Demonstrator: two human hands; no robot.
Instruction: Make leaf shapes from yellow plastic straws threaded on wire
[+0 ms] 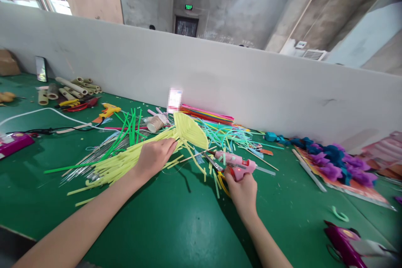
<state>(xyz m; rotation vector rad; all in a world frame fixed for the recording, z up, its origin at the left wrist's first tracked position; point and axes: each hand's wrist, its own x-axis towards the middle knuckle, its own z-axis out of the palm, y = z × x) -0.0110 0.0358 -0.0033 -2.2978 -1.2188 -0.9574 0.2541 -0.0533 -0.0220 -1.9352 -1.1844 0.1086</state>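
Right hand around pink glue gun

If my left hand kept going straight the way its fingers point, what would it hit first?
Probably the woven yellow leaf just beyond the left hand, which grips the yellow strips; depth is unclear.

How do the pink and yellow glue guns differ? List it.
Colour: the pink glue gun is pink; the yellow glue gun is yellow with orange parts.
Hold: the right hand grips the pink one; the yellow one lies untouched on the table.
Light: a red lamp glows on the pink one; none shows on the yellow.
Both share the pistol shape.
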